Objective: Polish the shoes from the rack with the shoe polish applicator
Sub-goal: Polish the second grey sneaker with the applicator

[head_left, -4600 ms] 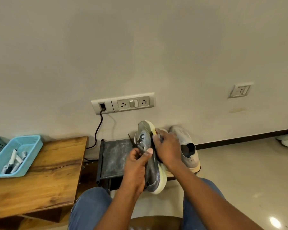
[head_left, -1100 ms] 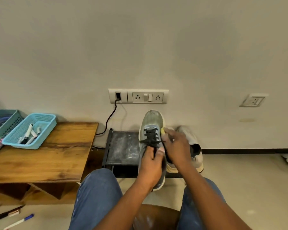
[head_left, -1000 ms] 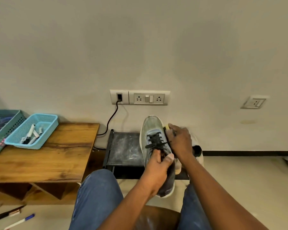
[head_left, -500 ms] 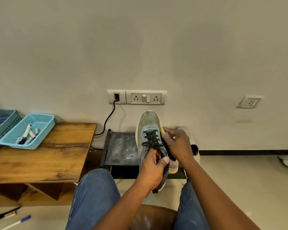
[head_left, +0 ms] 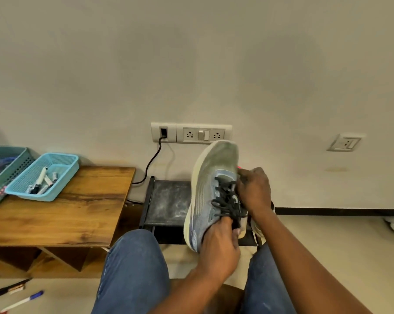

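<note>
Jeans-clad knees [head_left: 132, 268] fill the bottom of your view, with a brown rounded seat [head_left: 225, 293] showing between them. Just above, your left hand [head_left: 218, 248] curls its fingers round the heel end of a grey-blue mesh running shoe with black laces and a cream sole [head_left: 211, 184], gripping it from below. You hold the shoe toe-up, upper turned towards you, in front of the rack. Your right hand [head_left: 255, 191] closes against the shoe's right flank beside the laces, fingers bent in on something small; only a sliver of pinkish-red [head_left: 239, 167] shows at the fingertips, so you cannot tell from here what it grips.

To your left, on the floor, lie a dark pen [head_left: 10, 288] and a white marker with a blue cap [head_left: 21, 302], near each other. Above them stands a low wooden counter [head_left: 62, 214]. On its far left corner sits a light blue plastic mesh tray [head_left: 62, 175] holding several markers, and just beside it a darker teal perforated basket [head_left: 7, 164], cut by the frame edge.

Behind the shoe stands a low black metal shoe rack with a dusty top shelf [head_left: 168, 200]. Part of a pale second shoe [head_left: 258, 232] peeks out beneath your right wrist, resting on the rack.

Farther back, a black cable [head_left: 150, 164] runs up the cream wall to a white switch-and-socket panel [head_left: 191, 133], with a single socket [head_left: 344, 142] well apart to the right.
</note>
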